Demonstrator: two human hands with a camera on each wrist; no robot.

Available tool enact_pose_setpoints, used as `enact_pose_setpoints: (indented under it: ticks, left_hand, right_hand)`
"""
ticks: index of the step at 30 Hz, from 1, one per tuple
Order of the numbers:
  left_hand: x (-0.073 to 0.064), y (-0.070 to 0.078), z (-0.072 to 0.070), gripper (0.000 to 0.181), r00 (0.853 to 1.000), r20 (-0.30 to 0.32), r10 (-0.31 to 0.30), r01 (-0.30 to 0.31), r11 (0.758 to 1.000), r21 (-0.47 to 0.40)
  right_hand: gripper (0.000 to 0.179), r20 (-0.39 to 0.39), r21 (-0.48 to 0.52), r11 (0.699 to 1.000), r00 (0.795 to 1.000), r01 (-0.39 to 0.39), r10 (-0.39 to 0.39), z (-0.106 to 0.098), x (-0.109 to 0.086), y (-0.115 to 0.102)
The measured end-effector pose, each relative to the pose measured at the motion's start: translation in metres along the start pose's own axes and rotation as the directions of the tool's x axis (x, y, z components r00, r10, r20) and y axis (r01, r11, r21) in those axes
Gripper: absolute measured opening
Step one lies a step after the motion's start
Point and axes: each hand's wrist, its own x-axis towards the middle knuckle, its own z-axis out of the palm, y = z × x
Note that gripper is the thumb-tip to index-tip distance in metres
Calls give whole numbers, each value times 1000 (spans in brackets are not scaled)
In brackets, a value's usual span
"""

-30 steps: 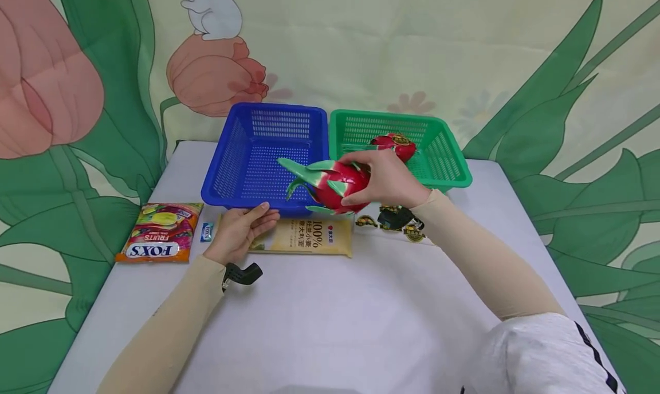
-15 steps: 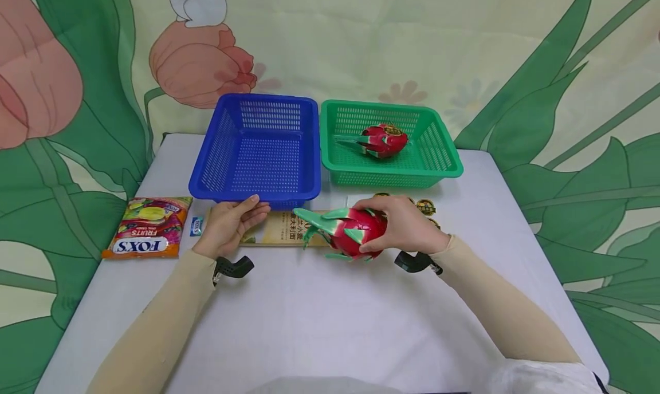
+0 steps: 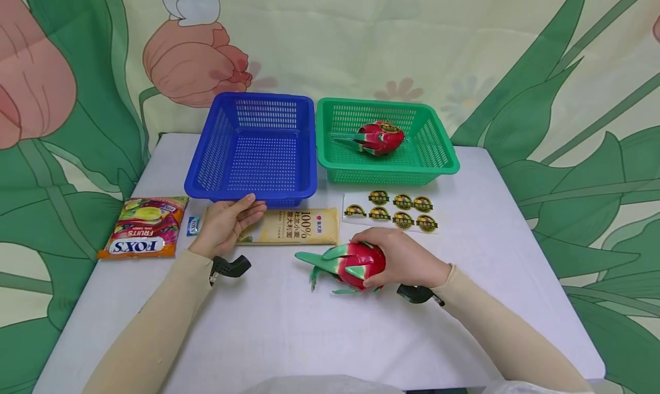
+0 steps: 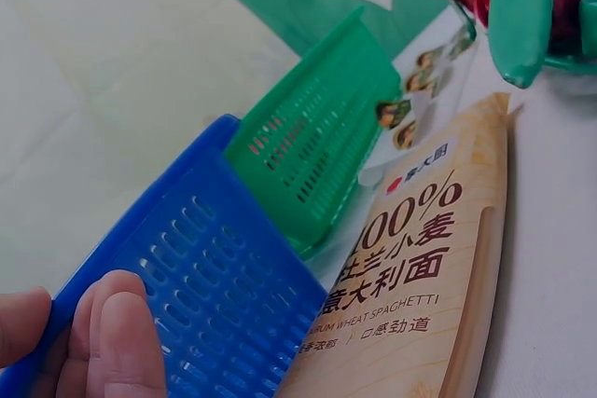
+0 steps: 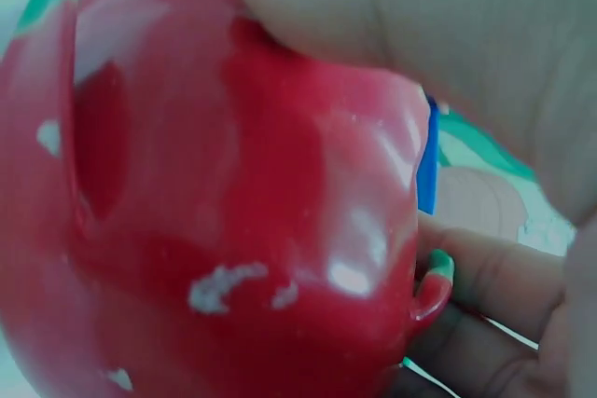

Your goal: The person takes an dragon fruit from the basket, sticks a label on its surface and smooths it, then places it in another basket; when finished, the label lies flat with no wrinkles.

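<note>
My right hand (image 3: pixel 409 258) grips a red dragon fruit (image 3: pixel 359 263) with green leaf tips, thumb on its near side and fingers over the far side. Its tip points left, over the near middle of the table; whether it touches the cloth I cannot tell. Up close in the right wrist view, the glossy red skin of the dragon fruit (image 5: pixel 252 174) shows a few pale scuffs. My left hand (image 3: pixel 227 223) pinches the near rim of a blue basket (image 3: pixel 193 183), and the left wrist view shows thumb and fingers on either side of the rim (image 4: pixel 65 309).
Beside the blue basket stands a green basket (image 3: pixel 387 174) with another dragon fruit (image 3: pixel 378 138) bearing a round sticker. A sheet of round stickers (image 3: pixel 350 200), a spaghetti pack (image 3: pixel 289 227), a small blue packet (image 3: pixel 193 226) and a FOX'S candy bag (image 3: pixel 146 228) lie on the table.
My right hand has brought the dragon fruit from in front of the baskets down toward me, uncovering the sticker sheet and spaghetti pack. The left hand keeps its hold on the blue rim.
</note>
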Motion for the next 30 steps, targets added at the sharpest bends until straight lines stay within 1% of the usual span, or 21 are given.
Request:
enact_pose_setpoints:
  ticks: [5, 11, 14, 16, 18, 19, 21, 22, 23, 24, 25, 26, 27, 28, 30]
  left_hand:
    - [-1, 0, 2, 18, 1000, -8, 0, 0, 1000, 19]
    - [-2, -1, 3, 22, 1000, -27, 6, -6, 1000, 20]
    - [-2, -3, 5, 24, 1000, -23, 6, -6, 1000, 15]
    - [-2, -5, 6, 29, 1000, -13, -2, 2, 1000, 12]
    - [-2, -7, 9, 39, 1000, 9, -7, 6, 999, 44]
    - [-2, -9, 12, 44, 1000, 22, -8, 6, 997, 76]
    - [-1, -11, 18, 51, 999, 53, -13, 3, 985, 174]
    - [-1, -11, 23, 52, 997, 75, -16, -3, 969, 246]
    - [0, -12, 27, 52, 995, 100, -23, -12, 944, 330]
    - [1, -13, 33, 50, 991, 132, -35, -23, 910, 414]
    - [1, -13, 40, 48, 986, 162, -51, -36, 868, 494]
    - [3, -14, 48, 46, 980, 187, -70, -50, 821, 569]
    - [4, -15, 56, 44, 974, 211, -84, -73, 765, 640]
    - [6, -16, 64, 42, 968, 233, -95, -101, 702, 705]
    - [12, -17, 81, 40, 957, 276, -94, -177, 563, 807]
  right_hand:
    - [74, -21, 8, 1000, 1000, -22, 22, 6, -5, -8]
    - [81, -8, 33, 997, 998, -63, 63, 10, -8, -14]
    - [83, -8, 34, 997, 998, -65, 66, 12, -10, -14]
    - [86, -13, 42, 997, 998, -63, 64, 13, -12, -14]
    - [91, -24, 58, 996, 997, -66, 68, 14, -13, -13]
    - [92, -31, 66, 995, 997, -70, 72, 15, -14, -12]
    - [93, -51, 89, 993, 996, -75, 80, 15, -16, -11]
    - [93, -61, 99, 992, 995, -78, 85, 15, -16, -9]
    - [91, -73, 111, 990, 993, -82, 90, 14, -17, -8]
    - [88, -85, 119, 989, 992, -84, 95, 14, -18, -6]
    - [85, -98, 136, 987, 990, -85, 99, 13, -19, -5]
    - [81, -111, 155, 984, 989, -85, 102, 13, -19, -3]
    - [77, -123, 170, 982, 987, -82, 104, 12, -20, -1]
    - [72, -134, 185, 979, 985, -85, 110, 11, -21, 1]
    - [62, -157, 216, 973, 981, -81, 116, 11, -22, 4]
